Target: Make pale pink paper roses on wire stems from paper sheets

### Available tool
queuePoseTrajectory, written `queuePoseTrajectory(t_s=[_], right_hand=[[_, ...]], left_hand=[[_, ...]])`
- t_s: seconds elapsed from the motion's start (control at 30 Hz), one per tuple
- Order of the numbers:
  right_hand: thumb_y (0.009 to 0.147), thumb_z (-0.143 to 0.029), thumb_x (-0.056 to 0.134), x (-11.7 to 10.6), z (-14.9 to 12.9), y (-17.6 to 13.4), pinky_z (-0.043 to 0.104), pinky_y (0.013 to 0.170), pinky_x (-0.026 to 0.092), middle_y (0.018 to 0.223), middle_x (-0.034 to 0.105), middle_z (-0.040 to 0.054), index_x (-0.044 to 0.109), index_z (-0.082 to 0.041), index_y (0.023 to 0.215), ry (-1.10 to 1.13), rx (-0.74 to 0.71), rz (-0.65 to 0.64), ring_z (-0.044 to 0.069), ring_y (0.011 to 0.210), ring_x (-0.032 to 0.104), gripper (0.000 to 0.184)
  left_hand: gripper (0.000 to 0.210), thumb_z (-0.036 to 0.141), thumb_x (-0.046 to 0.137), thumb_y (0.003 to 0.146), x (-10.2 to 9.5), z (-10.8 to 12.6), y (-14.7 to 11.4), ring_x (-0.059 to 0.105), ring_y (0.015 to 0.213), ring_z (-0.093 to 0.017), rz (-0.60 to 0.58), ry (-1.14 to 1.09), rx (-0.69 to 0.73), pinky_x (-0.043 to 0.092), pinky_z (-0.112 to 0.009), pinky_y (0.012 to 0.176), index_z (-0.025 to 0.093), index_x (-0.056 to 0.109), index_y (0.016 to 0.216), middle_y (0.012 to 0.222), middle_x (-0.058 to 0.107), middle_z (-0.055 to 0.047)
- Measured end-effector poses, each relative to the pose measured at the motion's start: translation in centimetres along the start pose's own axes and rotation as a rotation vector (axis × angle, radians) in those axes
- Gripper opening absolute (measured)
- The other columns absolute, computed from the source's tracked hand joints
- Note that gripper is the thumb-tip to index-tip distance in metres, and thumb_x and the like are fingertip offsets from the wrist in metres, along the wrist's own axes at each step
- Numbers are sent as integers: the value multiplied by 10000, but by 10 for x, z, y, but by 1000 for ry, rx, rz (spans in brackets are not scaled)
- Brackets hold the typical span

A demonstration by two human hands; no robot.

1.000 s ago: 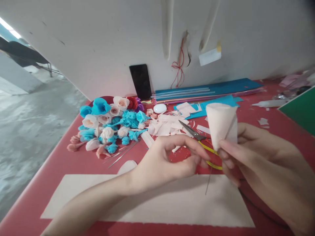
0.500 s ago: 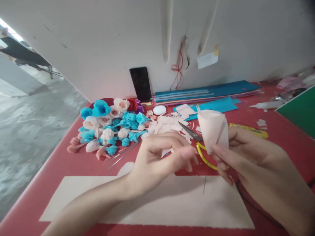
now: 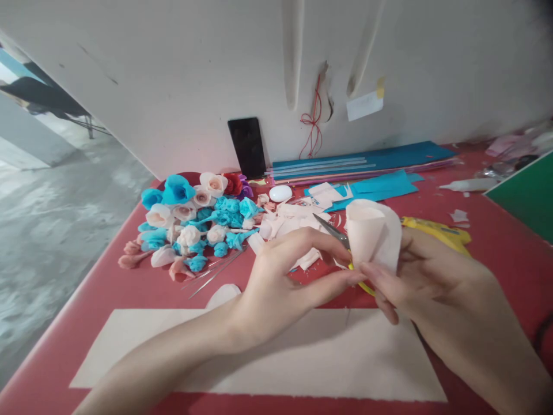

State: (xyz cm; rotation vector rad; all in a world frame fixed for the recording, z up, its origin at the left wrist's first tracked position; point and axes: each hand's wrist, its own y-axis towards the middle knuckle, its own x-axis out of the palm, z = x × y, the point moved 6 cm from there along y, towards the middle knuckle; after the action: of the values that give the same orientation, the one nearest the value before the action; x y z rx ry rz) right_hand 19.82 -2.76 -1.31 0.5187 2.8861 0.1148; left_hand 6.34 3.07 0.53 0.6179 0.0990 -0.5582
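Above the table's right side, a pale pink paper flower (image 3: 367,233) is rolled into a cone with a flared petal round it. My right hand (image 3: 436,282) pinches its lower part between thumb and fingers. From the left, my left hand (image 3: 285,288) has its thumb and index finger closed at the base of the same flower. A thin wire stem (image 3: 348,316) hangs faintly below. Behind the flower lie scissors (image 3: 330,229) with yellow handles, partly hidden by my hands. A long pale paper strip (image 3: 276,369) is spread beneath my forearms.
Finished paper flowers (image 3: 194,219) in blue, white and pink are heaped at the left, beside thin wires (image 3: 218,274). Paper scraps (image 3: 289,219) lie mid-table. A black phone (image 3: 247,148) leans on the wall. Blue paper (image 3: 380,185) and a yellow glue gun (image 3: 444,231) are farther right.
My left hand has moved right, closing its thumb and index finger at the flower's base. The flower has turned, and its outer petal now spreads more to the right.
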Motion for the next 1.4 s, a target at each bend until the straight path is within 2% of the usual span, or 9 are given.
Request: queuePoseTrajectory(t_s=[0.2,0.4,0.7,0.9,1.0,1.07,1.13,1.27,1.4], right_hand=[[790,-319,663,1,-1,2,91,339,285,488,418,-59,610,-239,732,-55,-83,-26,43,401,356,112],[809,-256,640,4,-1,-2,51,387,381,514,439,-75,640,-251,814,60,14,-20,35,422,402,7],[791,-276,681,7,3,-3,99,320,397,560,471,-59,610,-202,757,174,110,-31,52,396,438,107],[769,-333,742,-4,14,6,139,312,404,554,520,-41,609,-225,775,266,158,-43,83,373,465,171],[768,-333,745,-4,11,5,139,311,400,538,516,-36,604,-206,753,299,168,-53,80,361,455,191],[774,-317,740,-3,9,3,126,318,399,518,502,-39,595,-200,736,306,169,-53,78,368,452,190],[780,-293,731,-4,7,3,115,317,396,497,488,-45,592,-205,749,290,166,-38,80,371,447,168],[807,-306,706,-4,8,5,112,318,394,503,490,-43,565,-203,723,263,157,-32,78,366,443,194],[790,-346,714,0,7,3,130,313,386,504,482,-37,573,-200,716,213,140,-31,87,373,444,216]], left_hand=[[53,158,686,780,0,-1,3,644,705,-107,19,6,8,517,-196,680,123,648,792,756,698,-38],[25,141,673,787,-2,0,2,652,674,-110,34,40,12,525,-195,666,120,667,776,725,709,-45],[78,134,650,799,-1,3,0,569,571,-111,46,109,103,482,-264,605,132,618,727,614,636,-12],[41,144,555,860,-8,8,-3,562,823,-144,22,-27,142,476,-310,789,179,573,851,894,616,-59],[56,161,506,895,-5,8,-6,586,894,-150,-70,-168,119,470,-343,869,200,541,874,1060,608,-71],[101,149,425,934,1,3,-8,595,716,-108,-142,-301,29,487,-316,797,215,500,919,854,630,-17],[94,160,413,945,3,-3,-8,514,554,-69,-112,-345,-61,478,-272,707,217,486,924,670,548,42],[69,202,546,885,-2,-10,-3,435,558,-65,33,-203,-151,388,-208,534,186,530,820,668,493,34],[116,220,689,776,-1,-8,3,338,490,-64,20,-127,-150,314,-208,467,172,605,839,535,323,85]])
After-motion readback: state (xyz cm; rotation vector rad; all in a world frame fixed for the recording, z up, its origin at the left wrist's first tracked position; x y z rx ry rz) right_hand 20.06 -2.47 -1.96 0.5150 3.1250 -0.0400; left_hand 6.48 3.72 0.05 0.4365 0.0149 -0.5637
